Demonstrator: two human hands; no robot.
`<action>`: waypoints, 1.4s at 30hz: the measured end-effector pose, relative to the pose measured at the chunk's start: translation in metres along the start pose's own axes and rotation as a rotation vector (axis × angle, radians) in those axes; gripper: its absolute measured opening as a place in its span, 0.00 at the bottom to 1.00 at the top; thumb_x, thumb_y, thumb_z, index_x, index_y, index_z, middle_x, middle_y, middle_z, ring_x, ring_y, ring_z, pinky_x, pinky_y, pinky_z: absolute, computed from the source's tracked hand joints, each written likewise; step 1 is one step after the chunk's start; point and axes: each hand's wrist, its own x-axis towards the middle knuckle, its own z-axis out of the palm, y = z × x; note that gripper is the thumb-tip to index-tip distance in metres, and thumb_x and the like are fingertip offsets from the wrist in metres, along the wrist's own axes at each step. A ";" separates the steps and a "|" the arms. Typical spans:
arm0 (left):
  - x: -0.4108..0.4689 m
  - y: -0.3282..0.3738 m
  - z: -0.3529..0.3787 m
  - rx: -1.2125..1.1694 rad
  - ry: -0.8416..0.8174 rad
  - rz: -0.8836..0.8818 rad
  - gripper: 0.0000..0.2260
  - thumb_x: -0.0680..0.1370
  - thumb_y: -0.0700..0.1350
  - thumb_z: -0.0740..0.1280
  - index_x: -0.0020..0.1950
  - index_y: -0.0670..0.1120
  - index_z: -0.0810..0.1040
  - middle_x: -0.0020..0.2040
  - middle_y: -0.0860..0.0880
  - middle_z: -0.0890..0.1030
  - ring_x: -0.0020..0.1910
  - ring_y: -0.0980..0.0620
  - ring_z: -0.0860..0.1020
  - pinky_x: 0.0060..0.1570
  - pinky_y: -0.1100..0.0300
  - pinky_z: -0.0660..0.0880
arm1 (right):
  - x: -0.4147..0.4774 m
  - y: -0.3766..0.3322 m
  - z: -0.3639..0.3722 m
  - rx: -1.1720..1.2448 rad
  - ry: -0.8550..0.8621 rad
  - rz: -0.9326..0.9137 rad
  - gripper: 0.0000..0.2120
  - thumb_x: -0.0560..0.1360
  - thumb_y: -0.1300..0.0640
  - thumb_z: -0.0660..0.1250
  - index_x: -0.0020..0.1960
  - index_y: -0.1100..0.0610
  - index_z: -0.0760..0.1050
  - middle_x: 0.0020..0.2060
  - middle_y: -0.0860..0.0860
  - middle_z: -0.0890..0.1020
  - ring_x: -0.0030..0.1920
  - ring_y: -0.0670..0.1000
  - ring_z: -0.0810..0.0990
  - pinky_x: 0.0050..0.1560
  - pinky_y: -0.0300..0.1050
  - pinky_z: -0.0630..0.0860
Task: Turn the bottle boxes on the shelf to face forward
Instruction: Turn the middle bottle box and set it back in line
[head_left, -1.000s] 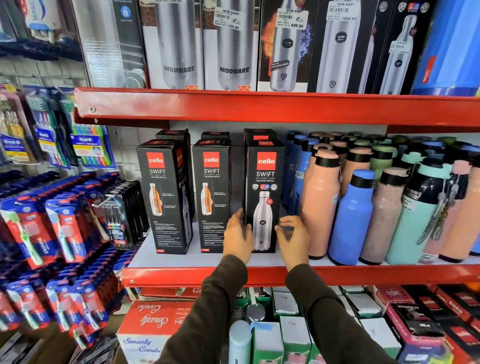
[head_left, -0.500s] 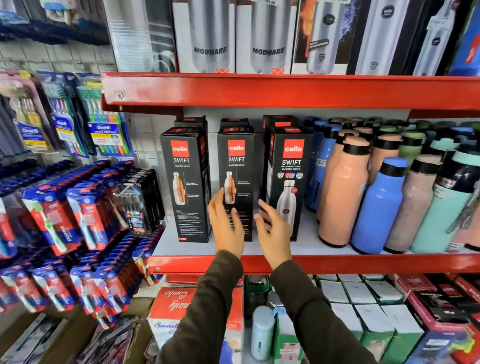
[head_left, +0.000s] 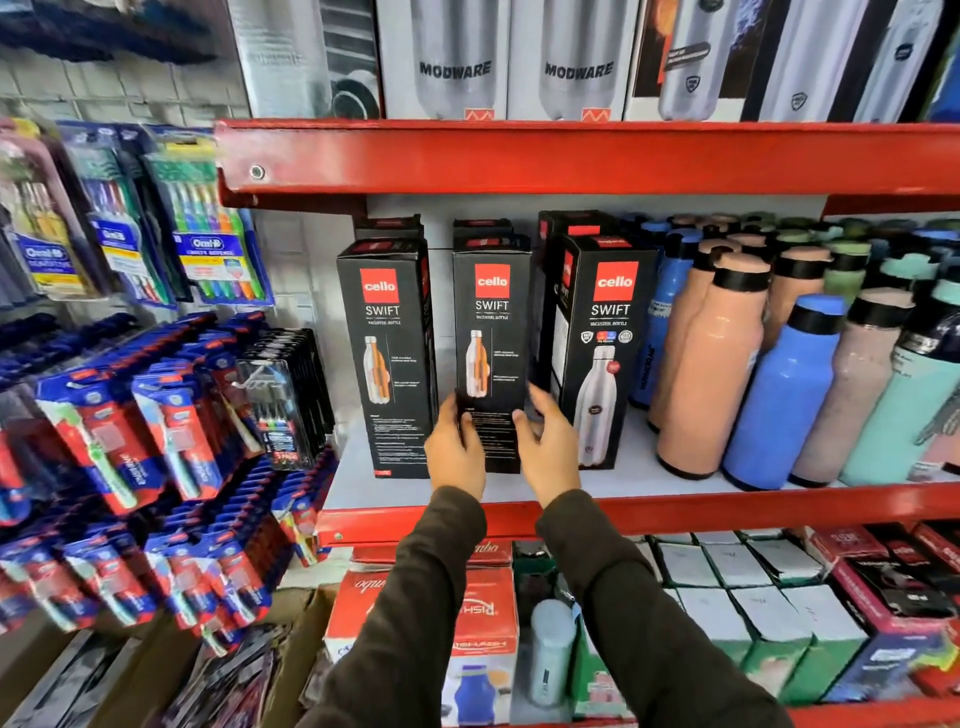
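Three black Cello Swift bottle boxes stand in a row on the red shelf (head_left: 675, 506). The left box (head_left: 387, 358) and the middle box (head_left: 491, 338) show a side panel with a small orange cutaway bottle. The right box (head_left: 605, 348) shows its front with a large steel bottle. My left hand (head_left: 457, 441) grips the lower left edge of the middle box. My right hand (head_left: 545, 441) grips its lower right edge. More black boxes stand behind the row.
Loose peach, blue and teal bottles (head_left: 779, 384) crowd the shelf right of the boxes. Toothbrush packs (head_left: 156, 415) hang at the left. The red upper shelf (head_left: 571, 156) carries Modware boxes. Small cartons (head_left: 737, 613) fill the shelf below.
Both hands left the right box, which now faces front, and moved left to close on the middle box. The camera view shifted left with them.
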 end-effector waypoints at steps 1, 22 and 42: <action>0.000 -0.002 0.000 0.009 0.011 -0.009 0.16 0.81 0.40 0.60 0.70 0.41 0.72 0.62 0.41 0.81 0.61 0.44 0.79 0.58 0.65 0.68 | -0.001 0.001 0.001 -0.009 0.005 0.004 0.20 0.80 0.62 0.63 0.71 0.57 0.69 0.62 0.54 0.80 0.60 0.44 0.77 0.65 0.42 0.73; -0.005 0.008 -0.024 -0.354 0.067 -0.013 0.09 0.75 0.45 0.72 0.55 0.48 0.84 0.50 0.49 0.85 0.47 0.62 0.83 0.51 0.67 0.79 | -0.006 -0.004 -0.009 -0.036 -0.115 -0.090 0.41 0.64 0.55 0.79 0.72 0.43 0.64 0.55 0.36 0.80 0.56 0.34 0.78 0.56 0.30 0.75; 0.002 -0.004 -0.015 -0.129 -0.105 -0.017 0.17 0.82 0.42 0.58 0.72 0.42 0.69 0.65 0.45 0.77 0.63 0.52 0.73 0.56 0.75 0.63 | -0.010 -0.003 -0.012 0.041 -0.047 -0.048 0.50 0.60 0.49 0.79 0.75 0.47 0.58 0.68 0.43 0.73 0.68 0.41 0.71 0.69 0.44 0.71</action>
